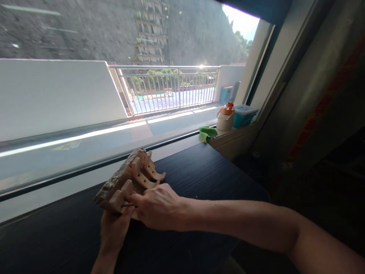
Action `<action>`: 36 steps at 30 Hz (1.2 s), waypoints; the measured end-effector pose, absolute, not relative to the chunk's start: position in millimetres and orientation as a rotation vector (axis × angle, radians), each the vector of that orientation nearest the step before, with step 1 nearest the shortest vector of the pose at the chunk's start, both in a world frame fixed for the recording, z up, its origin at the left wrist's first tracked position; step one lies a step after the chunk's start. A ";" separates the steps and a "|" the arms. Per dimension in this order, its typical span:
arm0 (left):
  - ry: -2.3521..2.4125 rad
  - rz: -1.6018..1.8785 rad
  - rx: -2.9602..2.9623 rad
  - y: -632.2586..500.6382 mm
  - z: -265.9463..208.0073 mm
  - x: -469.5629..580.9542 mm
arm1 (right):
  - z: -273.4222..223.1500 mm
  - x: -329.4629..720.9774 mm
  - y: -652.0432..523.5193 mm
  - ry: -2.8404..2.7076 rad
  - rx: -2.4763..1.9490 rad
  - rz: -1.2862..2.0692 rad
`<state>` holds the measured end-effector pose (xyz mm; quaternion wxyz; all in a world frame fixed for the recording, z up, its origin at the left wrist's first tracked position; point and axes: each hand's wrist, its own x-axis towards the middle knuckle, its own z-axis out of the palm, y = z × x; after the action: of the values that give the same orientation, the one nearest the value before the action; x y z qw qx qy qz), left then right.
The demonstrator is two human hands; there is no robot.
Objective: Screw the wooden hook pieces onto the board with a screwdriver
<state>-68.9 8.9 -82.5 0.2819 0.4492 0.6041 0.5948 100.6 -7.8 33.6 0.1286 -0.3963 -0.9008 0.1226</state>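
Note:
A bark-edged wooden board (122, 172) with several curved, light wooden pieces fixed along its face is tilted up over the dark table. Small dark holes show in the curved wooden pieces (140, 178). My left hand (115, 230) is closed on the near lower end of the board, its thumb against the nearest curved piece. Beside it, my right hand (156, 205) reaches in from the right, fingers pinched at that piece. A thin dark rod (127, 206) juts from these fingers toward the wood; its exact kind is unclear.
The black wood-grain table (194, 175) meets a window sill. At the sill's right end are a green cloth (207, 133), a cream bottle with an orange top (225, 120) and a teal box with a pale lid (244, 117). A metal railing (176, 91) stands outside the glass.

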 end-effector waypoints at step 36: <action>1.542 1.638 1.110 3.0 -62.7 -55.3 | 23.5 104.1 6.3 -2.780 -0.625 -0.082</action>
<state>-55.3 3.0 -62.7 0.3111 0.4206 0.5843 0.6204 104.1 6.3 23.5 0.1450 -0.2169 -0.9649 -0.0284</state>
